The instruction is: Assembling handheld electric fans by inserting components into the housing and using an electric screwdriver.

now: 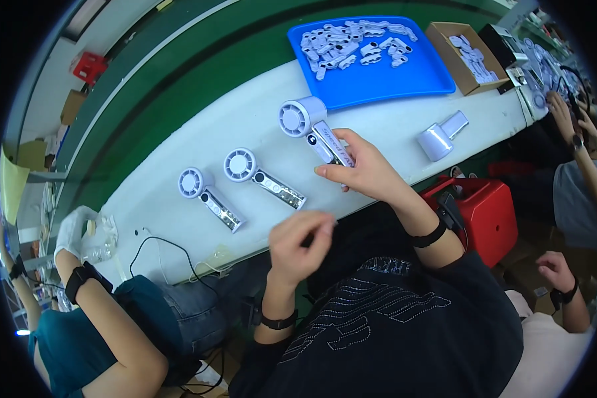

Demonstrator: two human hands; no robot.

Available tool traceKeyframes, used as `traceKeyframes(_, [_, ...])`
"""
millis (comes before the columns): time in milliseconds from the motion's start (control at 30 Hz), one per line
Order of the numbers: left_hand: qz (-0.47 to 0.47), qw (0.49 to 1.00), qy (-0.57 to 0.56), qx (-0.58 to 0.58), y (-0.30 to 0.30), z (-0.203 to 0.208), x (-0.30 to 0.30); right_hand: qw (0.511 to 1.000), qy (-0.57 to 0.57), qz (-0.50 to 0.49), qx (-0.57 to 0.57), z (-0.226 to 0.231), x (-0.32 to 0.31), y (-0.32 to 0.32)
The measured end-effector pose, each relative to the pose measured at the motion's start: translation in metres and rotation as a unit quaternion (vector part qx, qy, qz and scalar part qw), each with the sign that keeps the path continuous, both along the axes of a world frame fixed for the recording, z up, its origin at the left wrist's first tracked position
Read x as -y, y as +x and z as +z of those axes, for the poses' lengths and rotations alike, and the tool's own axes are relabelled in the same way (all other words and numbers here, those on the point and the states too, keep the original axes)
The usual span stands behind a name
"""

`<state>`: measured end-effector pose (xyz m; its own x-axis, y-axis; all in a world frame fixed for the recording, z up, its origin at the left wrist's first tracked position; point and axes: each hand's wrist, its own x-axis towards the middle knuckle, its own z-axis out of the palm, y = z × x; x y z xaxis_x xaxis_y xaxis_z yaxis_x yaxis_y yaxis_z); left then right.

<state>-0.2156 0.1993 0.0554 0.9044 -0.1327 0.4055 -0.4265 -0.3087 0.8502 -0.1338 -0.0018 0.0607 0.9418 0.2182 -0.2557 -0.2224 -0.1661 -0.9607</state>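
My right hand [371, 169] is closed around the handle of a pale lilac handheld fan [298, 118], raised over the white table with its round grille toward the left. A printed cover panel shows on its handle. My left hand [300, 247] is held above the table's near edge, fingers curled in toward the thumb; whatever may be between them is hidden. To the left lie two similar fans, one nearer the middle [240, 164] and one farther left [192, 183], both with circuit boards bare in their handles. Another fan [436, 142] rests face down to the right.
A blue tray [385, 86] with many small lilac parts stands at the back, beside a cardboard box [444, 33] of similar parts. A red stool [487, 219] is below the table's right edge. Co-workers sit on both sides; a cable [172, 244] lies at left.
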Motion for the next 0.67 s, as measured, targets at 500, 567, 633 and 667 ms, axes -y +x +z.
traceKeyframes(500, [0.0, 0.906, -0.065, -0.418, -0.098, -0.203, -0.073, 0.949, -0.219, -0.032, 0.224, -0.014, -0.038, 0.042])
traceKeyframes(567, [0.059, 0.878, -0.142, -0.453, -0.126, -0.278, -0.092, 0.941, -0.228, -0.037, 0.248, -0.016, -0.042, 0.039])
traceKeyframes(633, [0.28, 0.777, -0.242, -0.509, -0.155, -0.33, -0.115, 0.942, -0.181, 0.003, 0.281, -0.014, -0.048, 0.03])
traceKeyframes(667, [0.262, 0.779, -0.242, -0.516, -0.13, -0.31, -0.131, 0.94, -0.173, 0.013, 0.294, -0.022, -0.037, 0.03])
